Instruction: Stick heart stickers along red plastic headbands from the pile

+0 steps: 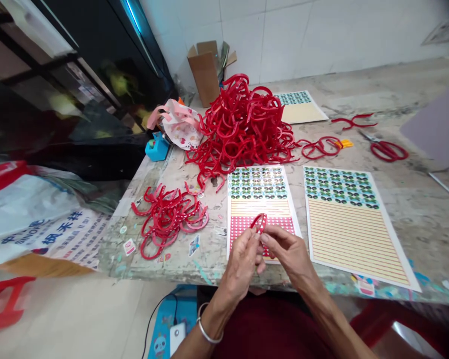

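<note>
In front of me, both hands hold a thin, curved red band (261, 222) with pale dots along it. My left hand (243, 257) is closed round its lower part. My right hand (287, 245) pinches at the band's near side with thumb and finger; whether a sticker strip is between them is too small to tell. Under the hands lies a printed sticker sheet (260, 206) with green-blue motifs, striped rows and a red, white-dotted section. A small pile of dotted red bands (168, 219) lies to the left. Beyond the sheet rises a big heap of red bands (243, 124).
A second sticker sheet (353, 229) lies to the right, a third (303, 107) behind. Red-handled scissors (389, 150) and loose red bands (322, 147) are at the right. A blue tape dispenser (157, 147), patterned bag (181, 124) and cardboard box (204, 75) stand at the back left.
</note>
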Demonstrator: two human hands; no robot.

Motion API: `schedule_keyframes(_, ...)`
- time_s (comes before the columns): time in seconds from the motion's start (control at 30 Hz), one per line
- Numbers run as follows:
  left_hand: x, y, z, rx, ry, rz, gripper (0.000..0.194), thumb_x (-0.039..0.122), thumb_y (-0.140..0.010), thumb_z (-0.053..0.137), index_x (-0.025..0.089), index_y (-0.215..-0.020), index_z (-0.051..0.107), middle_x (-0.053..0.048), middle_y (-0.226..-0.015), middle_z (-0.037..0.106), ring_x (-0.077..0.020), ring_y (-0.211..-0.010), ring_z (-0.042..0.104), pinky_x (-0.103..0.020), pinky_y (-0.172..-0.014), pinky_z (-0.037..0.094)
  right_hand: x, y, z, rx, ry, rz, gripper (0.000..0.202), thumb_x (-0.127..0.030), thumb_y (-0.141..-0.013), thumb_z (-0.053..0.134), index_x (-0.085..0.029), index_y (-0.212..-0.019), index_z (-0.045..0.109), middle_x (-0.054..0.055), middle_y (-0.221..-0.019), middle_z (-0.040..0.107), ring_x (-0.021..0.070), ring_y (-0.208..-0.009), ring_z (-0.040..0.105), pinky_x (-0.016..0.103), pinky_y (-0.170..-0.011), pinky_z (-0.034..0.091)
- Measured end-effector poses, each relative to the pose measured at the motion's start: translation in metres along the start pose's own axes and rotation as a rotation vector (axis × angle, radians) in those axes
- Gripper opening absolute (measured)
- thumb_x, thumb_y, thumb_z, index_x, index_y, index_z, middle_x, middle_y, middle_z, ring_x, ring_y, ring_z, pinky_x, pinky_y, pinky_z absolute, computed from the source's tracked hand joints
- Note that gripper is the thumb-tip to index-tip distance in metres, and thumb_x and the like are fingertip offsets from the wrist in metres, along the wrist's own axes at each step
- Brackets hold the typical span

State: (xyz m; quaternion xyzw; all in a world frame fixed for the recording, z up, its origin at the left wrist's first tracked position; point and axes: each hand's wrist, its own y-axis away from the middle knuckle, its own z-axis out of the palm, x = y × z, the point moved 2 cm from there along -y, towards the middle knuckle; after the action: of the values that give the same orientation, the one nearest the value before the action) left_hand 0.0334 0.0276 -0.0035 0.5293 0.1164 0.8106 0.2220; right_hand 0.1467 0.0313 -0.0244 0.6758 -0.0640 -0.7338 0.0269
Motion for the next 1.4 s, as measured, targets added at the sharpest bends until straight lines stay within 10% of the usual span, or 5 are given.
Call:
schedule_keyframes(0.33,-0.003,0.010,-0.010,-0.106,-0.097,0.021,0.032,0.048,-0.083,0.051,0.017,-0.078,0.050,0.006,-0.061,0.038,-0.0040,-0.042,0.030,-0.018,-0.041,0.029,-0.010,-0.009,0.003,-0.106,-0.270,0.279,0.029,-0.041,-0.067,0.073,-0.015,-0.068,0.062,-0.003,-0.052,0.050,0.0057,-0.042,0.038,0.019,-0.037,0.032)
schedule_keyframes(0.57,0.015,0.024,-0.016,-0.146,-0.469,0.207,0.019,0.030,-0.089,0.046,0.017,-0.092,0.059,-0.004,-0.085,0.057,-0.0167,-0.085,0.052,-0.028,-0.084,0.039,-0.006,0.003,0.006,-0.082,-0.140,0.237,0.031,-0.041,-0.066,0.074,-0.015,-0.059,0.059,-0.005,-0.046,0.048,0.0050,-0.039,0.038,0.018,-0.037,0.029)
schedule_keyframes(1.4,-0.006,0.021,-0.005,-0.043,-0.685,0.238,0.021,0.029,-0.093,0.038,0.017,-0.097,0.055,0.000,-0.074,0.051,-0.0128,-0.068,0.045,-0.024,-0.066,0.037,0.003,0.012,-0.010,-0.085,-0.319,0.402,0.024,-0.036,-0.069,0.074,-0.017,-0.082,0.067,-0.005,-0.057,0.048,0.0023,-0.044,0.026,0.019,-0.041,0.018)
